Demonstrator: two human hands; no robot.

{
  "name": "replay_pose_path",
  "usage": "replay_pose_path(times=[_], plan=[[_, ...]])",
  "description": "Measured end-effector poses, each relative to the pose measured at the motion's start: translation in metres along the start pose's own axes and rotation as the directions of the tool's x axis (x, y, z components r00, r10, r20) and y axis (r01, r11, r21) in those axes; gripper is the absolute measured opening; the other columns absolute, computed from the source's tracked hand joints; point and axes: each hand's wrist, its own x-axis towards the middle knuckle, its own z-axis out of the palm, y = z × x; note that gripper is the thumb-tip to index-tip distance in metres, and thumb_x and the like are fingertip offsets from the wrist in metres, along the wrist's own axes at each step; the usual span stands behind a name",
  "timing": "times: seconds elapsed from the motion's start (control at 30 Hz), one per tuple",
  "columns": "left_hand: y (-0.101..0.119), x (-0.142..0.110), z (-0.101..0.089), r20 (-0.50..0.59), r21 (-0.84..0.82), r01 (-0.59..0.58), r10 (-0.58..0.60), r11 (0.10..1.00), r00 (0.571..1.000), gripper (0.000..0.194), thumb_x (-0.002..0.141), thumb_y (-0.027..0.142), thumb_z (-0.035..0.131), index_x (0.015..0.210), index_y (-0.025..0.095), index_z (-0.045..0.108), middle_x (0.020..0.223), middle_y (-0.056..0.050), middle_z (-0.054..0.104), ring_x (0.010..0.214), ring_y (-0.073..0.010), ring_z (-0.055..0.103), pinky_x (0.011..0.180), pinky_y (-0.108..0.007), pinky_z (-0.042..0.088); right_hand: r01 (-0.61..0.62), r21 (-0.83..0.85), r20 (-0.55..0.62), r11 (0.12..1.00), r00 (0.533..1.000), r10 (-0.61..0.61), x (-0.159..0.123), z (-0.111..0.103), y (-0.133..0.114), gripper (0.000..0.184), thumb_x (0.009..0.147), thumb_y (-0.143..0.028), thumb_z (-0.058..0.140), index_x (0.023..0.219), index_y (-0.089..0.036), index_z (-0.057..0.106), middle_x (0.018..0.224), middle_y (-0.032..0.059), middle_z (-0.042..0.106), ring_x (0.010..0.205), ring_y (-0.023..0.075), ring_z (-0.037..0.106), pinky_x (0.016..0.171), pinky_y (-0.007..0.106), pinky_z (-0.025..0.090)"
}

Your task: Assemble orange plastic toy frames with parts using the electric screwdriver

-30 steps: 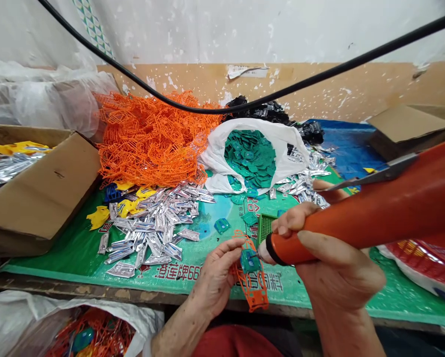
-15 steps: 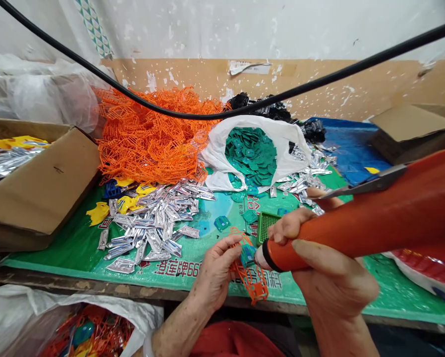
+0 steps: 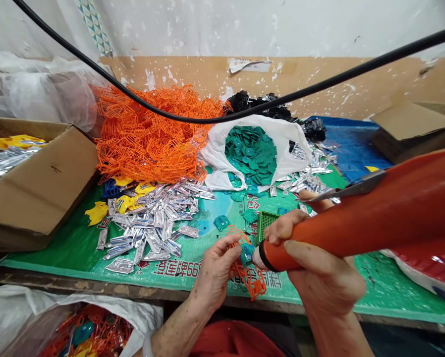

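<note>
Orange frame at lower centre already carries a teal piece, left hand pinching the frame, right hand wrapped round the red tool aimed at the piece; unit looks mid-work, heaped frames upper left and bagged teal pieces centre seemingly left.

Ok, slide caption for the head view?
Left hand holding orange openwork plastic frame; right hand gripping reddish cylindrical tool.

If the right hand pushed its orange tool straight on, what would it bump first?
Probably the teal piece on the orange frame; the orange tool in the right hand aims there, but whether they touch is unclear.
</note>
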Motion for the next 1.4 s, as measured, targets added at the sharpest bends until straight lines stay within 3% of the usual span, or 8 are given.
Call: replay_pose_path(times=[0.17,0.37,0.53,0.63,1.03,1.23,1.3,1.4], plan=[[-0.002,0.001,-0.002,-0.031,0.018,-0.001,0.001,1.000,1.000,0.050,0.057,0.040,0.088,0.099,0.015,0.074,0.064,0.002,0.062,0.059,-0.0131,0.055,0.055,-0.025,0.046,0.003,-0.048,-0.025,0.999,1.000,-0.004,0.001,0.000,0.002,0.049,0.060,-0.014,0.072,0.107,-0.028,0.063,0.064,-0.0039,0.063,0.059,0.0154,0.057,0.063,0.033,0.050],[-0.006,0.003,-0.005,-0.034,-0.024,-0.020,0.019,1.000,0.999,0.051,0.051,0.041,0.091,0.093,0.015,0.076,0.069,0.000,0.063,0.060,-0.0124,0.054,0.057,-0.026,0.048,-0.033,-0.063,-0.003,0.997,0.999,0.032,-0.004,0.000,0.010,0.050,0.062,-0.016,0.073,0.108,-0.029,0.059,0.064,-0.0056,0.062,0.059,0.0153,0.057,0.062,0.033,0.049],[-0.009,0.004,-0.008,-0.054,-0.031,-0.023,0.021,0.999,0.998,0.053,0.052,0.040,0.091,0.096,0.014,0.075,0.061,0.004,0.056,0.053,-0.0100,0.047,0.050,-0.024,0.048,-0.039,-0.135,0.048,0.990,0.998,0.046,-0.008,-0.004,0.016,0.022,0.064,-0.020,0.074,0.082,-0.024,0.063,0.068,-0.0038,0.060,0.063,0.0156,0.057,0.067,0.036,0.051],[-0.009,0.004,-0.009,-0.046,-0.024,-0.026,0.025,0.999,0.999,0.055,0.055,0.038,0.090,0.101,0.014,0.075,0.061,0.003,0.056,0.054,-0.0100,0.047,0.049,-0.024,0.048,-0.031,-0.225,0.088,0.974,0.995,0.052,-0.009,-0.008,0.018,0.016,0.066,-0.025,0.074,0.077,-0.023,0.063,0.069,-0.0016,0.059,0.069,0.0179,0.058,0.071,0.039,0.051],[-0.003,0.000,-0.005,0.032,-0.029,-0.015,0.016,0.999,0.999,0.050,0.061,0.032,0.084,0.106,0.014,0.074,0.083,-0.005,0.068,0.059,-0.0122,0.052,0.055,-0.026,0.045,-0.008,-0.324,0.145,0.946,0.988,0.058,-0.010,-0.002,0.021,0.023,0.065,-0.017,0.070,0.085,-0.025,0.062,0.070,-0.0020,0.061,0.063,0.0162,0.057,0.064,0.034,0.052],[-0.001,0.002,-0.004,0.046,0.043,-0.010,0.008,0.999,0.999,0.046,0.062,0.035,0.083,0.101,0.014,0.074,0.076,-0.004,0.068,0.056,-0.0117,0.052,0.052,-0.024,0.042,-0.005,-0.186,0.156,0.983,0.987,0.035,-0.006,0.002,0.019,0.035,0.062,-0.016,0.072,0.094,-0.025,0.061,0.066,-0.0040,0.060,0.060,0.0155,0.058,0.062,0.034,0.052],[0.007,-0.003,-0.007,0.039,0.139,-0.070,0.066,0.988,0.997,0.042,0.064,0.040,0.082,0.097,0.015,0.075,0.076,-0.004,0.070,0.057,-0.0128,0.054,0.053,-0.024,0.043,-0.001,-0.079,0.138,0.997,0.990,0.012,-0.002,-0.001,0.010,0.041,0.062,-0.015,0.072,0.100,-0.025,0.061,0.065,-0.0046,0.059,0.058,0.0147,0.058,0.060,0.032,0.051],[0.030,-0.016,-0.021,-0.037,0.298,-0.289,0.314,0.910,0.949,0.036,0.074,0.046,0.075,0.098,0.019,0.074,0.095,-0.007,0.072,0.074,-0.0188,0.063,0.058,-0.026,0.050,0.035,-0.014,0.024,0.999,0.999,-0.035,0.006,-0.013,-0.010,0.050,0.064,-0.011,0.069,0.111,-0.028,0.060,0.067,-0.0039,0.061,0.060,0.0140,0.058,0.058,0.030,0.052]])
